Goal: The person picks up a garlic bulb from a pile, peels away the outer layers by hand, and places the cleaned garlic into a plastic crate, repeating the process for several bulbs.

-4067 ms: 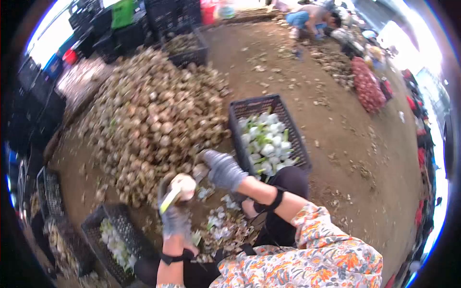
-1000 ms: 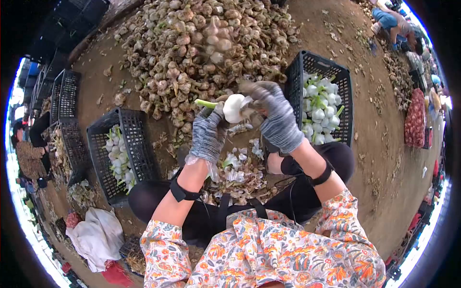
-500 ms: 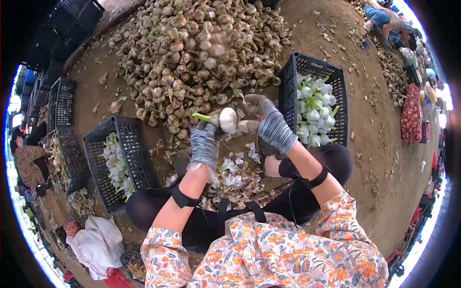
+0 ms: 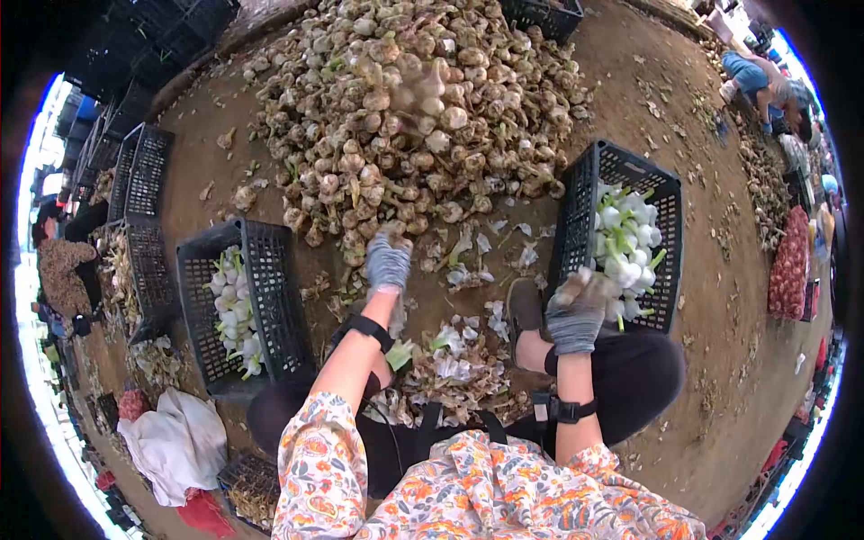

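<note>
My left hand (image 4: 389, 256), in a grey knitted glove, reaches to the near edge of a large heap of unpeeled garlic bulbs (image 4: 423, 117). Its fingertips overlap the bulbs there, and I cannot tell whether they grip one. My right hand (image 4: 579, 310), gloved alike, is at the near left corner of the right black crate (image 4: 569, 216). Its fingers are apart and point at the cleaned white garlic bulbs (image 4: 628, 238) inside, with no bulb visible in them. Between my legs lies a litter of peeled garlic skins (image 4: 463, 369).
At my left stands another black crate (image 4: 279, 306) with cleaned garlic. More crates (image 4: 144, 171) line the far left, near a white sack (image 4: 175, 445). A red mesh sack of bulbs (image 4: 789, 265) stands at the right, and a person (image 4: 760, 81) bends over behind it.
The cleaned white bulb with a green stem has left my hands. My left hand has moved forward to the heap; my right hand has moved right and back to the crate. The view has shifted.
</note>
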A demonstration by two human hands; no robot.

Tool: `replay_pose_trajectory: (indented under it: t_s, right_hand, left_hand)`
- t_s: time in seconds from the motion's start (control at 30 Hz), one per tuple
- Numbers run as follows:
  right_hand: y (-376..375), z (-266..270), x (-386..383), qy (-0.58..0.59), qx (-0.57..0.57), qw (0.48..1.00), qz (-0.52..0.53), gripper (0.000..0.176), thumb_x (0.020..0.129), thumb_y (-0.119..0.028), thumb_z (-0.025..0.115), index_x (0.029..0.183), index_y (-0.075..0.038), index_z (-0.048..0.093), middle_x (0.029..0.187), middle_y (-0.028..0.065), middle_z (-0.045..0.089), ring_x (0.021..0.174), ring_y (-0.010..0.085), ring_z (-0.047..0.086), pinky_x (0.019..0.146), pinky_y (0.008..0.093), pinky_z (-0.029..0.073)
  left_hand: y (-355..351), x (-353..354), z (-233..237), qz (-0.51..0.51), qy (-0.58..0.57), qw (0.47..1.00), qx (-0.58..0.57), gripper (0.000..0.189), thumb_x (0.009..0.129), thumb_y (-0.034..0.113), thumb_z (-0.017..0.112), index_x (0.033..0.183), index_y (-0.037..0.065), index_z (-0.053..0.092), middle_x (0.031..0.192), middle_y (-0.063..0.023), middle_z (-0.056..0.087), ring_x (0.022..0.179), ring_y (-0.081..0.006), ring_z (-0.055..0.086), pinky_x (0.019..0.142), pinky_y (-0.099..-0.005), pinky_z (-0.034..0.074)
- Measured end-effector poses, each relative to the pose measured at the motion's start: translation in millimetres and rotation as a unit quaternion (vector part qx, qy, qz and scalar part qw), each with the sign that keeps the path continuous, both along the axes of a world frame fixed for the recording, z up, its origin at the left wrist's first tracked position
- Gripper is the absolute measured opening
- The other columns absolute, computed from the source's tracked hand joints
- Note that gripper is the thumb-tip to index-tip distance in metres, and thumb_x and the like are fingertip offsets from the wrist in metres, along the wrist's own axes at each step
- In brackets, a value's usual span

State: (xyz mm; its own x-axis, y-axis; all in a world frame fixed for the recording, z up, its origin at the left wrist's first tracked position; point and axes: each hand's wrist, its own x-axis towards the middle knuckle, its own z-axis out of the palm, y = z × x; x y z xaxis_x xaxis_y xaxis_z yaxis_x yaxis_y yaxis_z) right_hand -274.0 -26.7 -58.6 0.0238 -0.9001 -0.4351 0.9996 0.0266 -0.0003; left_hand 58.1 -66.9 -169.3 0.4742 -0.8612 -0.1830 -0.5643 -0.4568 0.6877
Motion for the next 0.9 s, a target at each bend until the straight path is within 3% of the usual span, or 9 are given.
replay_pose_trajectory:
  t_s: [0.1,0.3,0.43,0.57,0.67,0.77,0.8,0.83,0.9]
  right_hand:
    - [-8,7,33,0.165,0.047,0.972,0.160,0.020,0.078,-0.024,0.062,0.080,-0.005,0.058,0.085,0.0100,0.061,0.062,0.0179,0.055,0.055,0.0281,0.047]
    - [-3,-33,73,0.177,0.128,0.950,0.222,0.012,0.074,-0.011,0.060,0.083,-0.004,0.056,0.081,0.0124,0.061,0.060,0.0216,0.058,0.051,0.0341,0.052]
    - [-7,-20,87,0.230,0.096,0.915,0.319,0.011,0.080,-0.010,0.056,0.089,-0.004,0.055,0.081,0.0117,0.061,0.062,0.0209,0.060,0.053,0.0325,0.053]
    - [-20,-28,93,0.461,0.036,0.780,0.421,0.025,0.085,-0.015,0.052,0.107,-0.004,0.053,0.092,0.0060,0.060,0.072,0.0117,0.057,0.055,0.0265,0.050]
    - [-46,-3,103,0.607,0.031,0.674,0.420,0.027,0.086,-0.016,0.048,0.111,-0.004,0.052,0.099,0.0077,0.059,0.077,0.0123,0.056,0.063,0.0258,0.049]
    - [-61,-33,100,0.631,-0.100,0.658,0.398,0.032,0.086,-0.015,0.047,0.116,-0.003,0.049,0.101,0.0098,0.058,0.086,0.0153,0.056,0.073,0.0281,0.047]
    - [-64,-24,98,0.711,-0.171,0.569,0.377,0.036,0.086,-0.015,0.048,0.119,0.000,0.047,0.103,0.0123,0.057,0.092,0.0174,0.055,0.081,0.0296,0.044]
    - [-66,6,99,0.713,-0.173,0.568,0.372,0.036,0.086,-0.015,0.048,0.119,0.000,0.047,0.103,0.0123,0.057,0.092,0.0174,0.055,0.081,0.0296,0.044]
    - [-65,87,103,0.616,-0.124,0.697,0.346,0.039,0.085,-0.015,0.050,0.119,0.003,0.045,0.103,0.0125,0.057,0.094,0.0165,0.054,0.082,0.0290,0.044]
  left_hand:
    - [-33,26,45,-0.003,-0.149,0.987,0.064,0.052,0.073,0.025,0.062,0.119,0.008,0.047,0.117,-0.0223,0.048,0.111,-0.0339,0.044,0.094,-0.0375,0.036]
    - [-88,44,31,-0.068,-0.203,0.956,0.202,0.063,0.068,0.025,0.066,0.125,0.011,0.042,0.114,-0.0209,0.051,0.101,-0.0344,0.052,0.085,-0.0398,0.042]
    - [-89,52,-1,-0.031,-0.217,0.975,0.028,0.051,0.066,0.011,0.063,0.115,0.007,0.050,0.100,-0.0187,0.057,0.091,-0.0337,0.055,0.081,-0.0401,0.043]
    - [-62,54,-30,0.030,0.179,0.972,-0.147,0.035,0.071,0.006,0.061,0.105,0.005,0.055,0.094,-0.0126,0.060,0.086,-0.0227,0.057,0.076,-0.0326,0.044]
    - [-30,-6,40,-0.157,0.225,0.948,-0.160,0.027,0.073,0.006,0.060,0.100,0.006,0.055,0.092,-0.0099,0.061,0.083,-0.0187,0.057,0.075,-0.0300,0.045]
    - [-9,-56,153,-0.265,0.108,0.954,-0.084,0.028,0.077,0.005,0.056,0.104,0.003,0.050,0.094,-0.0112,0.058,0.084,-0.0194,0.056,0.077,-0.0289,0.045]
    - [-4,-67,167,-0.261,0.168,0.943,-0.122,0.032,0.074,0.004,0.058,0.105,0.003,0.049,0.092,-0.0138,0.058,0.082,-0.0237,0.057,0.078,-0.0311,0.045]
    - [0,-71,187,-0.263,0.167,0.942,-0.128,0.032,0.074,0.004,0.058,0.105,0.003,0.049,0.092,-0.0138,0.058,0.082,-0.0237,0.057,0.078,-0.0311,0.045]
    - [5,-78,225,-0.259,0.157,0.941,-0.152,0.035,0.072,0.003,0.060,0.105,0.003,0.048,0.096,-0.0144,0.057,0.086,-0.0225,0.056,0.080,-0.0306,0.043]
